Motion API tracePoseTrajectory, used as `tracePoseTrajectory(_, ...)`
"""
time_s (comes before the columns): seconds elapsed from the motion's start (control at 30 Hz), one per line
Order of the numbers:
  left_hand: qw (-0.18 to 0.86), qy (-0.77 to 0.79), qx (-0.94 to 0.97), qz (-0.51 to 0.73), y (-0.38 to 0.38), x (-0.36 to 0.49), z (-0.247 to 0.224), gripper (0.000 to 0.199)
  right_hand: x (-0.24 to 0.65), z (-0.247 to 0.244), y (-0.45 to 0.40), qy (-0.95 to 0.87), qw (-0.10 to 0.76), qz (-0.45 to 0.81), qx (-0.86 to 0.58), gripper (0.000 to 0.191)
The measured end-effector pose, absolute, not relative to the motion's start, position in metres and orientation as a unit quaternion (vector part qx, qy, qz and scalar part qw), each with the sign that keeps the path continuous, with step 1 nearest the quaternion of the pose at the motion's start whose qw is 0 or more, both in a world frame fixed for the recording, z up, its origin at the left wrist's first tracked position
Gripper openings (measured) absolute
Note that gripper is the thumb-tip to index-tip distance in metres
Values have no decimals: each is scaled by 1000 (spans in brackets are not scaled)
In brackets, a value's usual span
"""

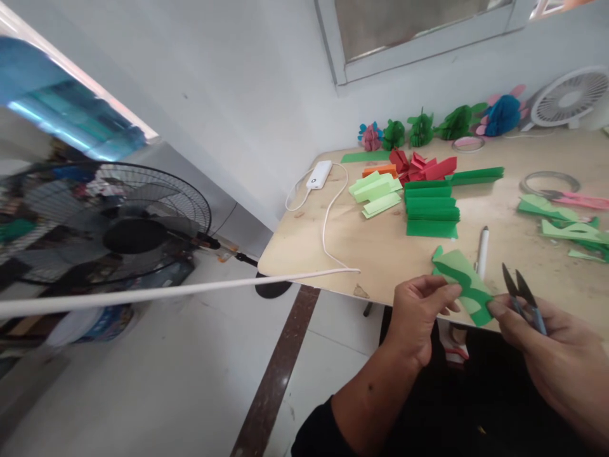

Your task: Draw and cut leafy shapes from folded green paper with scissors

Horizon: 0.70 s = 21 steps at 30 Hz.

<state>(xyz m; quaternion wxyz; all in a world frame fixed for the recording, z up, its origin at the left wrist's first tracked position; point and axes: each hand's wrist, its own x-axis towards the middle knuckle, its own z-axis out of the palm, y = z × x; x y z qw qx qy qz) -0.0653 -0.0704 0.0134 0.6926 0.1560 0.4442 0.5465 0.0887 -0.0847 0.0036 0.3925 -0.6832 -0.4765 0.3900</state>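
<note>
A piece of green paper (pixel 459 266), cut with wavy edges and showing light and dark green, is held above the table's front edge. My left hand (pixel 421 311) is closed, pinching its lower left edge between thumb and fingers. Small blue-handled scissors (pixel 523 295) rest in my right hand (pixel 554 343), blades pointing up and apart. That hand's thumb and finger also grip the lower right corner of the paper. Just behind the paper lies a white pen (pixel 483 251).
Folded dark green (pixel 432 209), light green (pixel 375 190) and red papers (pixel 423 166) lie mid-table. Paper honeycomb figures (pixel 421 130) line the wall beside a small white fan (pixel 568 98). Green scraps (pixel 571 222) sit right. A white cable (pixel 190 292) crosses left, near a large black fan (pixel 137 235).
</note>
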Motion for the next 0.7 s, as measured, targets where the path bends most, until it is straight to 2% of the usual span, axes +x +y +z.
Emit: tracePoseTrajectory(0.7,691,458,152,539,-68,-61,15,36,88,10,-83,-502,388,366,-681,45)
